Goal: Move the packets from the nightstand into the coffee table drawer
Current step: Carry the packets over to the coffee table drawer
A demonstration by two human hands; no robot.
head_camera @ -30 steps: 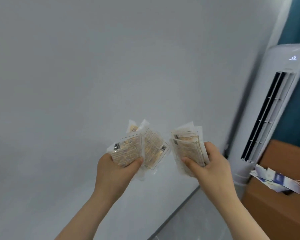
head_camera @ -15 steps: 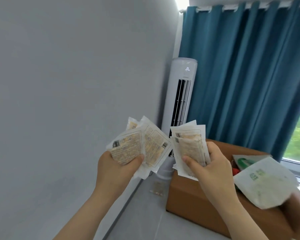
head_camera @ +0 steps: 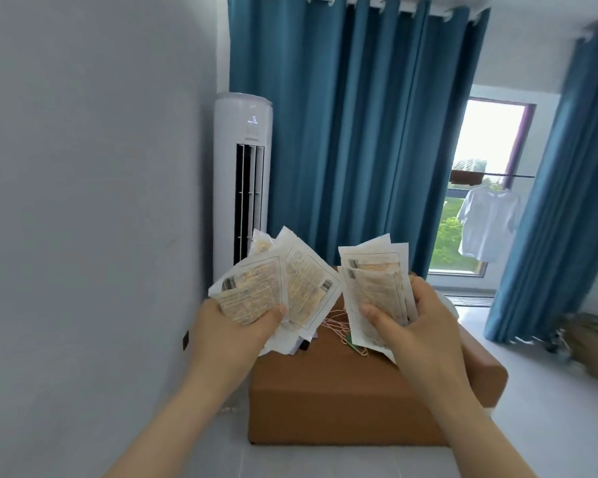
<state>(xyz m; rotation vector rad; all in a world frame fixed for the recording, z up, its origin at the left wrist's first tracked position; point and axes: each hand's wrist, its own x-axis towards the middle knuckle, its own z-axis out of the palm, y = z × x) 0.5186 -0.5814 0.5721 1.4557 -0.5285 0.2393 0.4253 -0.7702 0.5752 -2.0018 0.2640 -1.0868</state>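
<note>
My left hand (head_camera: 235, 334) grips a fan of clear packets (head_camera: 283, 281) with pale yellow contents and printed labels, thumb pressed on the front one. My right hand (head_camera: 418, 326) grips a second stack of the same packets (head_camera: 377, 281), thumb across the front. Both bundles are held up at chest height, side by side and slightly apart. Neither the nightstand nor the coffee table is in view.
A brown box-like block (head_camera: 342, 401) stands on the floor right below my hands, with papers and strings on top. A white tower air conditioner (head_camera: 243, 174) stands by the grey wall (head_camera: 83, 201). Blue curtains (head_camera: 359, 132) and a bright window (head_camera: 487, 188) lie beyond.
The view has swung right from the bare wall to the air conditioner, curtains, window and brown block. Both hands keep the same hold on their packets.
</note>
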